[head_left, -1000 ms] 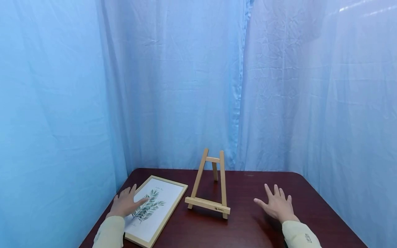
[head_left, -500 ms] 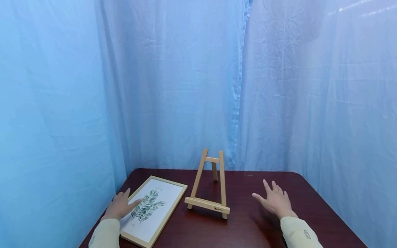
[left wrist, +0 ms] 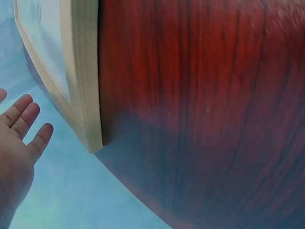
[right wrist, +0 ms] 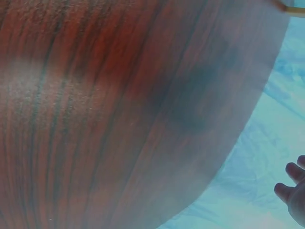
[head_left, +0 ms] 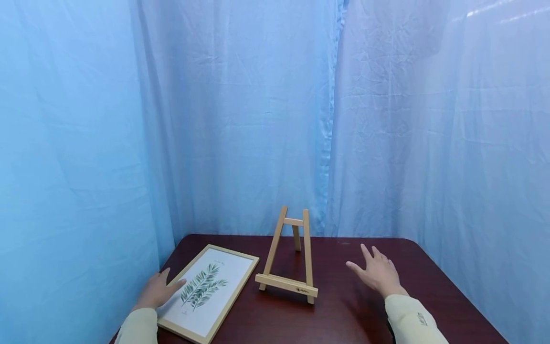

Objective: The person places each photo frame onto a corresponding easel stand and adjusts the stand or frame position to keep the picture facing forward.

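A picture frame with a pale wooden border and a green leaf print lies flat on the left of the table. At its left edge is my left hand, thumb reaching over the frame and the other fingers along its outer side. The left wrist view has that hand with fingers spread beside a frame corner. A small wooden easel stands upright in the middle. Over the right part of the table my right hand hovers with spread fingers, holding nothing; its fingers show at the right wrist view's edge.
The dark red-brown wooden table has rounded far corners. Light blue curtains hang behind it and along both sides. The easel stands between the picture frame and my right hand.
My left hand has moved left and down, from over the picture frame to its left edge. My right hand has drifted slightly left and up. The frame and easel stay put.
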A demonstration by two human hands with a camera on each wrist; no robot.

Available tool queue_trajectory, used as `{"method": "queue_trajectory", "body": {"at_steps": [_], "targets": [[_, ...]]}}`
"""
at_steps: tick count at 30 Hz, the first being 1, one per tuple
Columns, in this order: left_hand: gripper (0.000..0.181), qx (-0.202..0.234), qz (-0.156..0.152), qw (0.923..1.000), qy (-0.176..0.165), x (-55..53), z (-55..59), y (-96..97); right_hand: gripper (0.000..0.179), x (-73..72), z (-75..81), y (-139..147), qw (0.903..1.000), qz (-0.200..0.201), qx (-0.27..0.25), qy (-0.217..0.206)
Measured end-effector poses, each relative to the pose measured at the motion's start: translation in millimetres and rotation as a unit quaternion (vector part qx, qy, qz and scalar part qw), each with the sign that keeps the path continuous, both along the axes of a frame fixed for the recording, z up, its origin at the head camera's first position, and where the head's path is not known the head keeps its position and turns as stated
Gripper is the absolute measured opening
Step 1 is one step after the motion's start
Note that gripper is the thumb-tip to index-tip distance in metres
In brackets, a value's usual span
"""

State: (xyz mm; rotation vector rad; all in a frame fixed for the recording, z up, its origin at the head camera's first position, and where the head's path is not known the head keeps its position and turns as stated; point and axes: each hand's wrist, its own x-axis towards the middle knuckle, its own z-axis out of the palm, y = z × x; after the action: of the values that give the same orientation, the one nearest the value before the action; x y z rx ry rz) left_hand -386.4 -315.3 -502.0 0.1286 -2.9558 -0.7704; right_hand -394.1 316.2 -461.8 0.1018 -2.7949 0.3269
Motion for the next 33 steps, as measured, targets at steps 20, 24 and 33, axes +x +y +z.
{"method": "queue_trajectory", "body": {"at_steps": [20, 24, 33], "targets": [[0.107, 0.037, 0.024, 0.9988, -0.023, 3.7, -10.0, -6.5, 0.1, -5.5, 35.7, -15.0, 0.9989, 0.004, -0.044, -0.017], [0.11, 0.046, 0.029, 0.9981, -0.027, 2.7, -13.4, -8.1, 0.1, -8.4, 45.2, -21.9, 0.998, 0.005, -0.058, -0.023], [0.112, 0.053, 0.035, 0.9976, -0.028, 2.4, -16.8, -9.2, 0.099, -13.9, 67.8, -41.5, 0.9964, 0.012, -0.083, -0.016]]}}
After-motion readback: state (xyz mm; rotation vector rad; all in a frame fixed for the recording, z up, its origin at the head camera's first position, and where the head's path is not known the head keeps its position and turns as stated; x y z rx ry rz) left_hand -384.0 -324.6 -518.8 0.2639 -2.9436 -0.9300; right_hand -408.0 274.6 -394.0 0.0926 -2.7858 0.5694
